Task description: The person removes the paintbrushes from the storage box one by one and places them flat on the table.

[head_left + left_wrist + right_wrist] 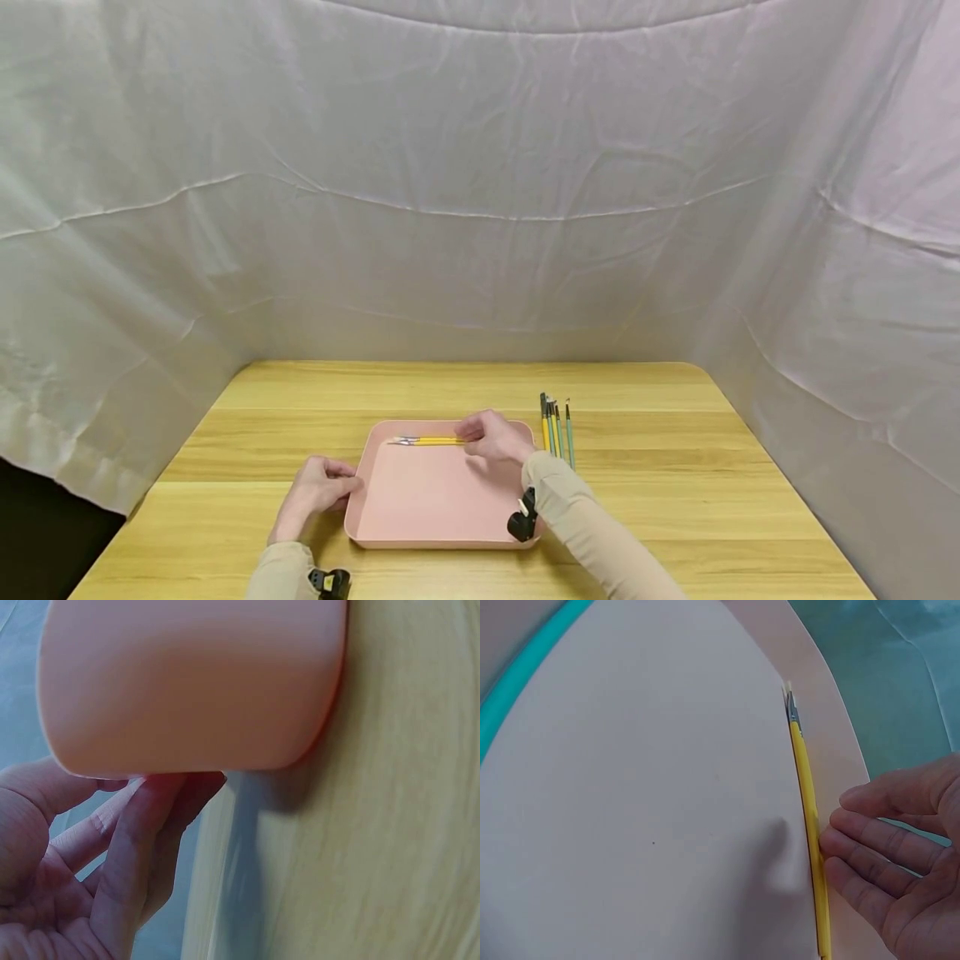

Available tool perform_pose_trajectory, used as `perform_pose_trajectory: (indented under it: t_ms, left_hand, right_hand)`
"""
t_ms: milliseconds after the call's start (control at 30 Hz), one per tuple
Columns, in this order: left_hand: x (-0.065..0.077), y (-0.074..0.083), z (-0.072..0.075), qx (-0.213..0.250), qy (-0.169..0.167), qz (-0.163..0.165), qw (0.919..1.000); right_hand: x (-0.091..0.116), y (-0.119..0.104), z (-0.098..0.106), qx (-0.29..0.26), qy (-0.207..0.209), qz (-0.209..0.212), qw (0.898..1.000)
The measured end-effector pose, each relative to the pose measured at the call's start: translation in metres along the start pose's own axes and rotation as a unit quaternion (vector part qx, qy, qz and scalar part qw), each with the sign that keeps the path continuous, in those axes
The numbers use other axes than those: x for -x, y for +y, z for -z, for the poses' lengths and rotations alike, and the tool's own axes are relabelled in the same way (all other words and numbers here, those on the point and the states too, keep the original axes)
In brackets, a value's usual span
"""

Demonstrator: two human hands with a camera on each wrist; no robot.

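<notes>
A pink tray (435,500) lies on the table, and my left hand (322,492) holds its left rim, thumb at the top edge. Close by in the left wrist view, the fingertips of that hand (112,855) meet the tray's outer wall (202,697). Yellow-handled paintbrushes (431,442) lie side by side along the tray's far wall, bristles to the left. Over their right ends is my right hand (491,437). In the right wrist view this hand (900,862) has extended fingers, its fingertips right at a yellow brush handle (810,802).
Several more paintbrushes (555,429), yellow and green, lie on the table just right of the tray, partly behind the right forearm. The wooden table (675,483) is enclosed by grey cloth (480,275) at the back and sides.
</notes>
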State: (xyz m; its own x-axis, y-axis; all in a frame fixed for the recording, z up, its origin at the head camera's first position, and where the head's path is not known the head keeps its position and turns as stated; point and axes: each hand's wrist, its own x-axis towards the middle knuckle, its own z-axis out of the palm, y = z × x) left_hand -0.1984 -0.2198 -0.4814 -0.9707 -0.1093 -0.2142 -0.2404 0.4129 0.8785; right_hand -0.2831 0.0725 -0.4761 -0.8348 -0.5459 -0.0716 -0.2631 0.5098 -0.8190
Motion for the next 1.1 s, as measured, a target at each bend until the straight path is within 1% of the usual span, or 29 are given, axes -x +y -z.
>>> perform_pose_trajectory:
  t_ms: [167, 367, 567, 767, 967, 1100]
  left_hand:
    - [0.000, 0.000, 0.000, 0.001, -0.001, 0.002, 1.0000]
    - [0.000, 0.000, -0.001, 0.001, -0.003, 0.002, 1.0000]
    - [0.001, 0.000, 0.000, 0.004, -0.004, 0.004, 1.0000]
    - [0.002, 0.001, 0.000, 0.004, -0.003, 0.004, 1.0000]
    - [0.002, 0.001, 0.000, 0.003, -0.001, 0.005, 1.0000]
    - [0.001, 0.001, 0.000, 0.003, 0.001, 0.007, 1.0000]
  right_hand:
    - [0.000, 0.000, -0.001, 0.013, 0.002, 0.004, 1.000]
    - [-0.001, 0.001, -0.002, 0.016, 0.010, 0.010, 1.000]
    - [-0.002, -0.002, -0.005, 0.027, 0.017, 0.004, 0.999]
    - [-0.005, -0.005, -0.008, 0.074, 0.020, -0.001, 0.997]
    - [-0.008, -0.001, -0.012, 0.116, 0.041, 0.003, 0.992]
    - [-0.009, -0.001, -0.013, 0.147, 0.044, 0.009, 0.988]
